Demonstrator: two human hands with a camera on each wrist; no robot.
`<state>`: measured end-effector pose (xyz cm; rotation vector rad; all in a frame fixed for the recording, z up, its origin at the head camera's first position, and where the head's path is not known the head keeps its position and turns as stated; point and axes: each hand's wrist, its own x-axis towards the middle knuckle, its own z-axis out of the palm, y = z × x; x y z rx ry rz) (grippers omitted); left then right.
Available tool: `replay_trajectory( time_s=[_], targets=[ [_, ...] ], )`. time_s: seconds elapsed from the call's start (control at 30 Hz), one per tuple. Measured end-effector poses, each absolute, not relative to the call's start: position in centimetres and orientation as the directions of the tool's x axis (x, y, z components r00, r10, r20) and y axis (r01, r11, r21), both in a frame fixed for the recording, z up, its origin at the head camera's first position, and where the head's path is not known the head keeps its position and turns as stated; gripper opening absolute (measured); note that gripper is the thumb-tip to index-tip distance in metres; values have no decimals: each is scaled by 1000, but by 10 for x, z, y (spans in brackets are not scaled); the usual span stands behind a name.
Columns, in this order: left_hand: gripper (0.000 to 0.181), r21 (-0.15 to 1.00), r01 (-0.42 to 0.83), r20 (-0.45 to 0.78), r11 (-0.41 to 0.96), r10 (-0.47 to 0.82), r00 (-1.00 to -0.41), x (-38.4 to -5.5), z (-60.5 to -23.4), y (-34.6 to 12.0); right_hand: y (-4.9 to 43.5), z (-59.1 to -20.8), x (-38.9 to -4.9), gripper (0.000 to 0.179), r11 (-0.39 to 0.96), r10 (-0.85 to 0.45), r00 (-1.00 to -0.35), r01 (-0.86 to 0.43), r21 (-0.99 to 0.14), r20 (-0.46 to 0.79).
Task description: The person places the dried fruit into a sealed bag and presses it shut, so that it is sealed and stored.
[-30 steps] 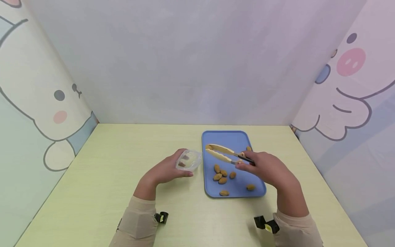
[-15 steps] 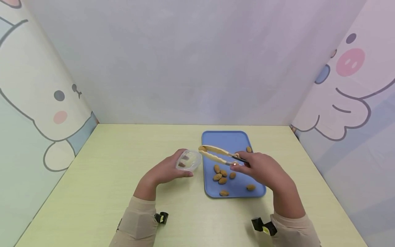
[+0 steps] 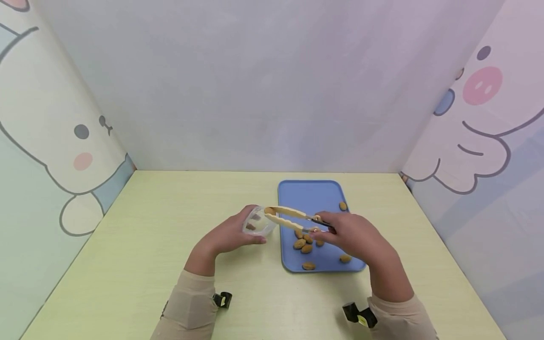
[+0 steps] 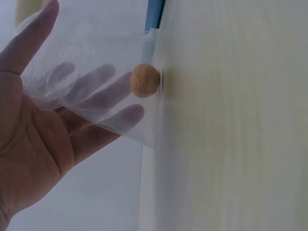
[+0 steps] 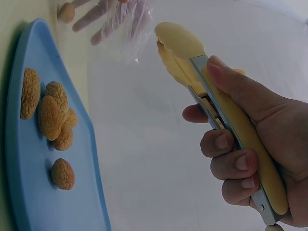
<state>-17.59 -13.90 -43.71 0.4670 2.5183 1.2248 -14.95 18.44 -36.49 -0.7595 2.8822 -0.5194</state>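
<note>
My left hand (image 3: 229,232) holds a clear plastic bag (image 4: 113,45) upright on the table, thumb on one side and fingers on the other, its mouth spread. One brown walnut (image 4: 145,81) lies at the bag's bottom, seen in the left wrist view. With my right hand (image 3: 354,237) I grip a pair of cream-coloured food tongs (image 5: 180,42). Between the tongs' tips sits another walnut (image 3: 269,211), right at the bag's mouth in the head view; the tong heads hide it in the right wrist view. Several walnuts (image 3: 299,243) rest on a blue tray (image 3: 309,194) beneath my right hand.
The pale wooden table (image 3: 170,203) carries the tray, right of the bag. A lone walnut (image 3: 343,206) lies by the tray's right edge, and others (image 3: 309,266) near its front. Cloth walls (image 3: 272,94) with cartoon prints surround the table's back and sides.
My right hand has moved left with the tongs and the walnut, from over the tray to the bag's mouth. My left hand and the bag have stayed in place.
</note>
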Motion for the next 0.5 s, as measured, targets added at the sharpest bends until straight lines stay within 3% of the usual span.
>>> replay_trajectory(
  time_s=[0.5],
  targets=[
    [76, 792, 203, -88, 576, 436, -896, -176, -439, -139, 175, -370, -147, 32, 818, -518, -855, -486, -309, -26]
  ],
)
